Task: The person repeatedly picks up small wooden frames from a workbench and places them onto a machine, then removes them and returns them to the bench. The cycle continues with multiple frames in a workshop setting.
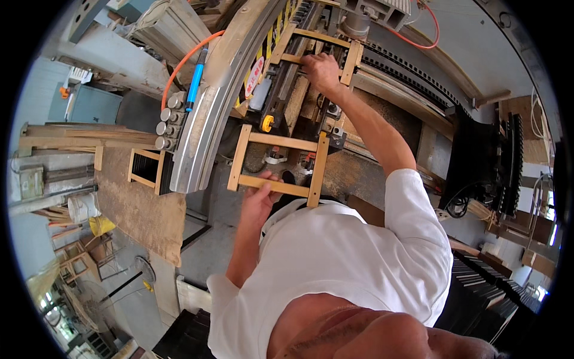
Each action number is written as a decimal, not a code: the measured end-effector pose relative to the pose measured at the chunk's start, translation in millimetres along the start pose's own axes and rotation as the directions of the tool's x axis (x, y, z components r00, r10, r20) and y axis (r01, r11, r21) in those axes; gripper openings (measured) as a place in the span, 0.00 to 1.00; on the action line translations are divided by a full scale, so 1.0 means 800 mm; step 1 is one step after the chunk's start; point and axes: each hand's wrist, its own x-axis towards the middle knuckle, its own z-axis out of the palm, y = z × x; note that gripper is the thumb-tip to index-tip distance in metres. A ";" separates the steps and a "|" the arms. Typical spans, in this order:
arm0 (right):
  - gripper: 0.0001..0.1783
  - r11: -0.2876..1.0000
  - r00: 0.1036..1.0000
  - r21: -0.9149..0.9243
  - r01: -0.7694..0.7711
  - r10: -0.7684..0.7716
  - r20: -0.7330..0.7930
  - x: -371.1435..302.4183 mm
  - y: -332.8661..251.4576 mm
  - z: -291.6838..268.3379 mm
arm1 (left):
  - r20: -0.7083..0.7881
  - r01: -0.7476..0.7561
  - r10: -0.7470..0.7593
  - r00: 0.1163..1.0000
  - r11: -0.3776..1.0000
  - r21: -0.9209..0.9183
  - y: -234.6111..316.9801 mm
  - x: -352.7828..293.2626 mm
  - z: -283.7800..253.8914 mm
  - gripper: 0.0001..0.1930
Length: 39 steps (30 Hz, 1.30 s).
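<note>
My left hand (258,202) is closed around the near rail of a small wooden frame (281,141), held out in front of my body. This frame has two longer side bars joined by two cross rails, with dark dots on the side bars. Farther off, my right hand (323,73) is on the near rail of a second, similar wooden frame (323,38), its fingers curled over the wood. That second frame rests on the woodworking machine (287,96). The fingertips of the right hand are partly hidden.
A metal beam (206,128) with a blue pen-like tube (196,81) and round knobs (170,122) runs along the left. A yellow knob (267,123) sits between the frames. More frames (146,167) stand on a board (137,209). A fan (143,269) is lower left.
</note>
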 end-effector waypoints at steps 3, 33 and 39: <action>0.13 0.996 0.996 -0.085 -0.004 0.011 0.084 0.022 0.020 0.007 | -0.067 -0.042 0.041 0.997 0.999 -0.009 -0.011 -0.034 -0.014 0.14; 0.12 0.943 0.946 -0.330 0.055 0.057 0.320 0.156 0.159 0.048 | -0.743 -0.254 0.191 0.642 0.967 0.030 -0.111 -0.067 -0.217 0.17; 0.13 0.951 0.960 -0.295 0.092 -0.006 0.281 0.155 0.166 0.052 | -0.734 -0.244 0.244 0.633 0.964 0.111 -0.113 -0.064 -0.231 0.16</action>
